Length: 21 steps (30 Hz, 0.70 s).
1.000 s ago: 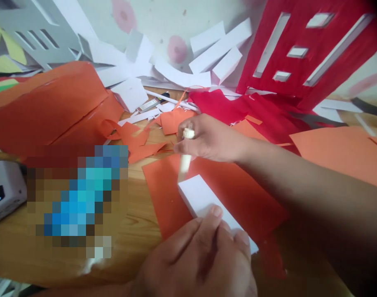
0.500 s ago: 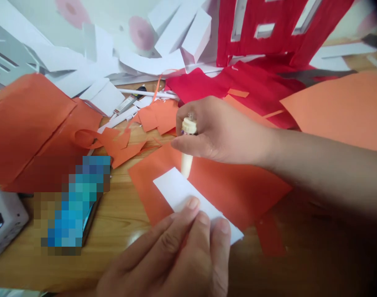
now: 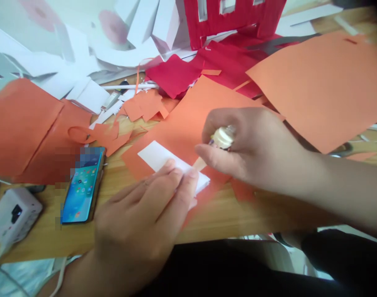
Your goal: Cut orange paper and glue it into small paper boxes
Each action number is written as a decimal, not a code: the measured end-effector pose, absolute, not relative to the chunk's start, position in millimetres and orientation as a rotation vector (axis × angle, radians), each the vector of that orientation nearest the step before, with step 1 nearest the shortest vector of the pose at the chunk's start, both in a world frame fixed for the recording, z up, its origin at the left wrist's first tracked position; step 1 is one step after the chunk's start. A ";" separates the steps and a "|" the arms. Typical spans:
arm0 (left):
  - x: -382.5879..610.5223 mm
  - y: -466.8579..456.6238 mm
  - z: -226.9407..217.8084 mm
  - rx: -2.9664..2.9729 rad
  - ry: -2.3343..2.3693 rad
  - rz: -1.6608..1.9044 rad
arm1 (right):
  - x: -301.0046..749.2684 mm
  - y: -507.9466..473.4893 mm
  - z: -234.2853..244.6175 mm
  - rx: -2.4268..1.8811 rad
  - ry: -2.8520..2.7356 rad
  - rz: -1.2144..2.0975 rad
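Your left hand (image 3: 139,214) lies left of center in the lower half of the frame, back upward, its fingers (image 3: 172,194) close together, slightly bent and aimed up and to the right. Its thumb is hidden from view, and the left wrist (image 3: 86,264) runs down to the bottom edge. Your right hand (image 3: 244,150) is just right of center, a little higher in the frame, its fingers curled into a grip and the thumb (image 3: 217,160) reaching left along the lower side. Your bare right forearm (image 3: 324,185) slants down from that hand to the right edge. Your two hands are near each other but apart.
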<state>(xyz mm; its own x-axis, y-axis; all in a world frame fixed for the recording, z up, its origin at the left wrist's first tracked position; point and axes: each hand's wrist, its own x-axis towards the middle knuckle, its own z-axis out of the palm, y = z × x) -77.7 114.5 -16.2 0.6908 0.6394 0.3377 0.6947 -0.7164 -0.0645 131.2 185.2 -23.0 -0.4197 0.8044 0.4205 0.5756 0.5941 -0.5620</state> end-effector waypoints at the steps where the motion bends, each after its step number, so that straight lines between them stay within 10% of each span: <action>1: -75.9 115.1 -16.0 -2.653 -1.067 -0.425 | 135.3 179.0 -23.8 -1.088 -2.132 0.429; 21: -68.4 116.0 -11.3 -2.549 -1.139 -0.253 | 110.4 71.1 -52.0 -0.968 -1.961 -0.012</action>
<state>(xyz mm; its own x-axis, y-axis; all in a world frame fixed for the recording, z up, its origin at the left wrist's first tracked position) -68.4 116.0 -11.3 0.6636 0.6877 0.2943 0.7476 -0.6229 -0.2302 110.4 71.1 -52.0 -0.2683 0.6220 0.7356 0.6307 0.6906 -0.3540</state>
